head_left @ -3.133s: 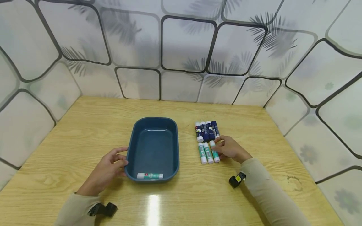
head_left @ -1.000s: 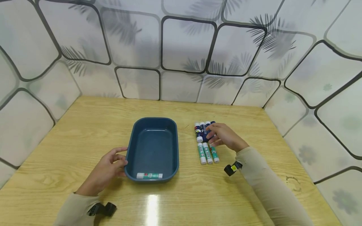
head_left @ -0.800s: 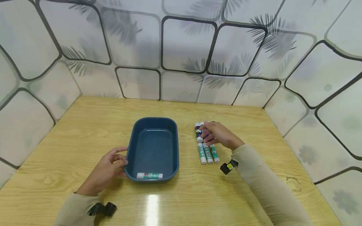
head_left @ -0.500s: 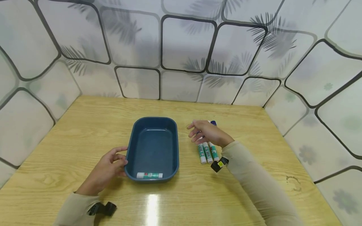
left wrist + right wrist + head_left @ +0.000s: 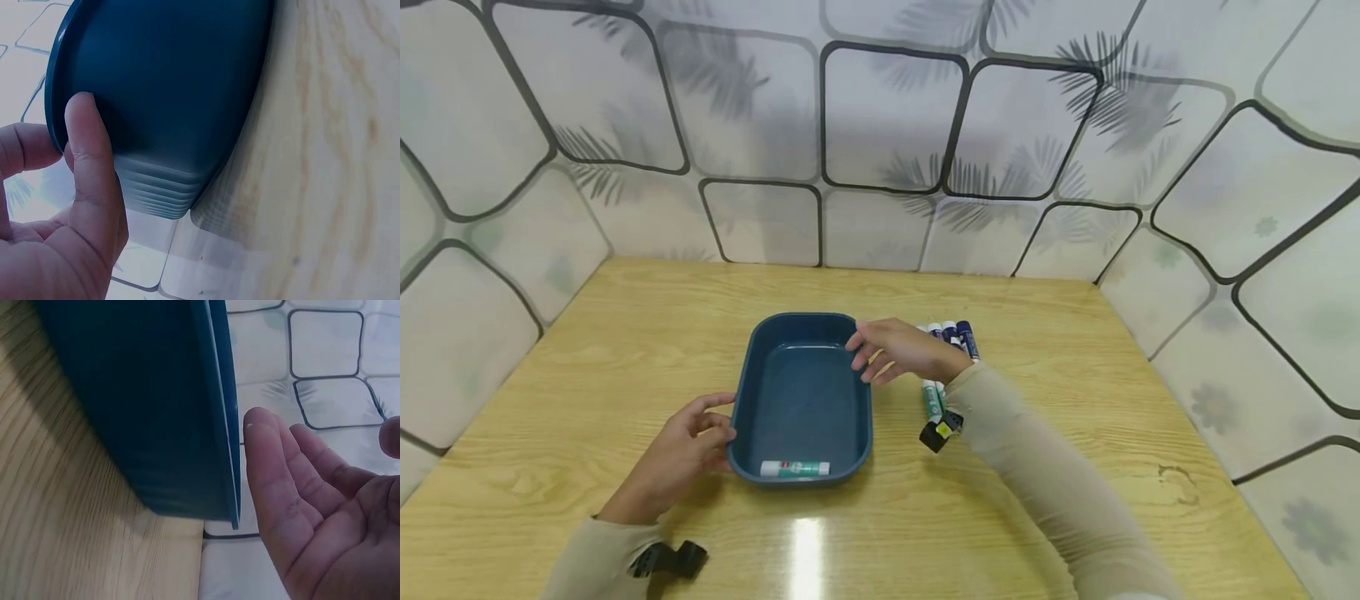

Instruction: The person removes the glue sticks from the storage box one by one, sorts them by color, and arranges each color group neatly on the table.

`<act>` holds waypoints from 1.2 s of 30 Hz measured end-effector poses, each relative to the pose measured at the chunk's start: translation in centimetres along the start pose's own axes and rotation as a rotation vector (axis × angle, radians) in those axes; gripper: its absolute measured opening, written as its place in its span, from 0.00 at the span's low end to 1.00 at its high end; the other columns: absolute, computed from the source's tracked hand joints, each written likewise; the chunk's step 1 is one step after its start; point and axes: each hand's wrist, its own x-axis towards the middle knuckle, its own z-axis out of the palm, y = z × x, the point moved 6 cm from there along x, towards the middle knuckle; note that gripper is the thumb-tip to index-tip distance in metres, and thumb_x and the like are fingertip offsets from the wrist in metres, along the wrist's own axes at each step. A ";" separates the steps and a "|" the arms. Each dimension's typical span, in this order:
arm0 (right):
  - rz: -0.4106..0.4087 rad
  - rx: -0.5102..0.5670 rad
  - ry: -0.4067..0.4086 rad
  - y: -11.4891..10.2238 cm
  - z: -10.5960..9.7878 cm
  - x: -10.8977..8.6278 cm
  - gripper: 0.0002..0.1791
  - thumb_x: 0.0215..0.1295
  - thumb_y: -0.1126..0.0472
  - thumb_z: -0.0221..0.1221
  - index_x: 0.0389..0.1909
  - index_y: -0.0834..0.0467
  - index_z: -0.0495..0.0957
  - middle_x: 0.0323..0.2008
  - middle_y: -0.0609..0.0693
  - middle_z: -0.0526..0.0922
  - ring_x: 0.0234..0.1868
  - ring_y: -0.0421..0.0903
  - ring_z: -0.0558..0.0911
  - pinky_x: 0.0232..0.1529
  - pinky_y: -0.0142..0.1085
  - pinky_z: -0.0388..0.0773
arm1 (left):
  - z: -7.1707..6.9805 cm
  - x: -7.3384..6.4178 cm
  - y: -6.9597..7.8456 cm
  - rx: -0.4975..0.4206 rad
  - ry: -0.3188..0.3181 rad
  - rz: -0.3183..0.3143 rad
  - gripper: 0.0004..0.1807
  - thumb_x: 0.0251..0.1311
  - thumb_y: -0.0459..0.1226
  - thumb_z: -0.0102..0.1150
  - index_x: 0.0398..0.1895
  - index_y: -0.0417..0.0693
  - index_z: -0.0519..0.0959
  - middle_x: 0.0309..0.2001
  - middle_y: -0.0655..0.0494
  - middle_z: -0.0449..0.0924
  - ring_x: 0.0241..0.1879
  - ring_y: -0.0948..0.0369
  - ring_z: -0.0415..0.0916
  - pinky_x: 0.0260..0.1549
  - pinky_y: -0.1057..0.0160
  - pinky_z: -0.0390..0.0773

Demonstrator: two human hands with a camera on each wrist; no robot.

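A dark blue rectangular tub (image 5: 808,400) stands on the table, a green-and-white glue stick (image 5: 795,469) lying inside along its near end. My left hand (image 5: 681,454) touches the tub's left side; in the left wrist view one nearly straight finger (image 5: 90,156) rests against the outer wall. Over the tub's far right rim hovers my right hand (image 5: 906,348), its fingers loosely bent and holding nothing. The right wrist view shows those fingertips (image 5: 259,425) beside the rim, apart from it. Behind the right hand lie navy glue sticks (image 5: 967,340) and green glue sticks (image 5: 932,400), partly hidden by hand and sleeve.
A wooden table (image 5: 662,333) carries everything, bounded at the back and sides by a patterned wall covering (image 5: 880,229). Small black cameras hang at both wrists, the left camera (image 5: 688,558) close to the table's near side.
My right hand has left the green glue sticks, passed over the navy ones and travelled left to the tub's right rim. The left hand and the glue stick in the tub stay put.
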 end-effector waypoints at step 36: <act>0.206 -0.152 -0.474 -2.1 9.0 5.3 0.26 0.77 0.45 0.41 0.60 0.59 0.72 0.45 0.57 0.82 0.44 0.53 0.84 0.43 0.43 0.82 | -0.2 0.0 -0.1 0.023 -0.009 -0.012 0.28 0.68 0.28 0.44 0.70 0.35 0.54 0.44 0.40 0.69 0.37 0.54 0.77 0.36 0.54 0.83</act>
